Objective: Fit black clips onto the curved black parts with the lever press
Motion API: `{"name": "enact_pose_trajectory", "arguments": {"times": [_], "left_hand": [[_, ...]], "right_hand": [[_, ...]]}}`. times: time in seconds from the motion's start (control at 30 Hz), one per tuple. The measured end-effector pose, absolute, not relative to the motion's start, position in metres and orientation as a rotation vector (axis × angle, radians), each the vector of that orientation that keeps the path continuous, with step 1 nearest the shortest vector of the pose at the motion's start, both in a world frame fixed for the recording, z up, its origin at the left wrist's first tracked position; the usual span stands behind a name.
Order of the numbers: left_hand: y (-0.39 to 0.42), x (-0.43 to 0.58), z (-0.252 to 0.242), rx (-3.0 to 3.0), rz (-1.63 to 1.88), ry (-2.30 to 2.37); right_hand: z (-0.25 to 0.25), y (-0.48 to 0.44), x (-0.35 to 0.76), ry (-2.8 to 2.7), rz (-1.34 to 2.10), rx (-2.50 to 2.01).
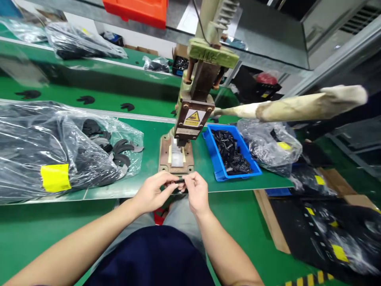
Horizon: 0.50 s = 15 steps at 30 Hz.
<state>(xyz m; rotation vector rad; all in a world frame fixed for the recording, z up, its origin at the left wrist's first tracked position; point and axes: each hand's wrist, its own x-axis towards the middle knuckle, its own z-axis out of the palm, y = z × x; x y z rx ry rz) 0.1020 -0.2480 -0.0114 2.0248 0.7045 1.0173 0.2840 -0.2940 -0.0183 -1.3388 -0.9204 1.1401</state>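
Both hands meet at the table's front edge, just in front of the press base (164, 159). Between them is a small black part (179, 181). My left hand (154, 191) pinches its left end, and my right hand (197, 192) has fingers closed on its right end. Above the base stands the press head (194, 119) with a yellow warning label. A pale metal block (177, 158) sits on the base under the head. To the right, a blue bin (218, 165) holds many small black parts (230, 153).
A large clear bag (74, 147) of curved black pieces lies on the left. The wrapped press lever (291, 107) sticks out to the right above another plastic bag (264, 147). Behind the press, dark curved pieces (86, 99) lie on a green surface. An orange bin (139, 10) hangs over the back.
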Motion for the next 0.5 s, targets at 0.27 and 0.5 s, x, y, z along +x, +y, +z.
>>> {"name": "enact_pose_trajectory", "arguments": {"times": [0.27,0.5], "left_hand": [[-0.252,0.096,-0.009,1.992,1.015,0.701],[-0.254,0.100,-0.010,2.046,1.092,0.625]], "right_hand": [[-0.021,-0.298,0.281,-0.861,1.154,-1.325],[-0.029,-0.301,0.280,-0.902,1.129,-1.333]]}}
